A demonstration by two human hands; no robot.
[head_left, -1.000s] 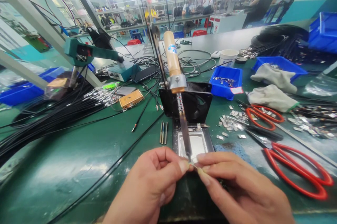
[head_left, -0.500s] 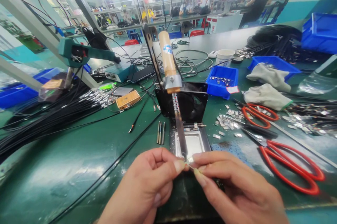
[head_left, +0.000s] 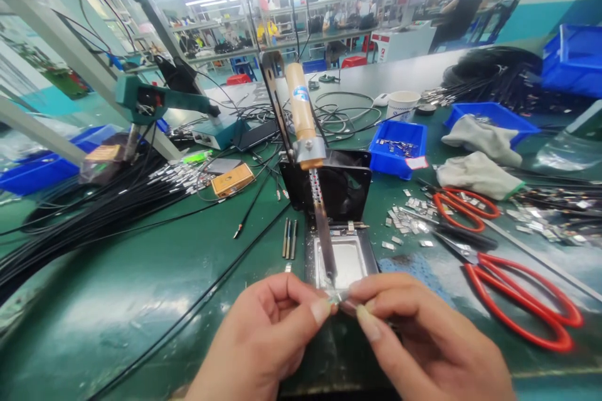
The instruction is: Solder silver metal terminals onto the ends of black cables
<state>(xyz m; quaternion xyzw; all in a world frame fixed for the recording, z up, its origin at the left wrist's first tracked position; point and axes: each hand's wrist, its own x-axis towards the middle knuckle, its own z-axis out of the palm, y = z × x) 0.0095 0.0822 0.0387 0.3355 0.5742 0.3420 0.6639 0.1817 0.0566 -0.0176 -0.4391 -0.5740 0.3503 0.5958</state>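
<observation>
In the head view my left hand point(head_left: 277, 326) and my right hand point(head_left: 418, 326) meet at the lower middle, thumb and finger of each pinched together. Between their fingertips is a small silvery metal piece point(head_left: 335, 296); its finer details are blurred. Just above it a soldering iron point(head_left: 298, 103) with a wooden handle points downward, its tip close to the piece. Whether the tip touches the piece I cannot tell. Behind the fingertips lies a shallow metal tray point(head_left: 348, 260) on a dark base. A black fan point(head_left: 348, 187) stands behind the iron.
Red-handled scissors point(head_left: 522, 300) and small metal parts point(head_left: 409, 219) lie on the right, near pale gloves point(head_left: 480, 172). A blue bin point(head_left: 397, 147) stands behind them. Black cables point(head_left: 94, 213) and a small wooden box point(head_left: 232, 180) are at left. A person point(head_left: 463, 9) is in the background.
Both hands have shifted slightly down and right in the picture. The right fingertips have moved a little away from the left ones, and the silvery piece between them shows more. The view has tilted slightly.
</observation>
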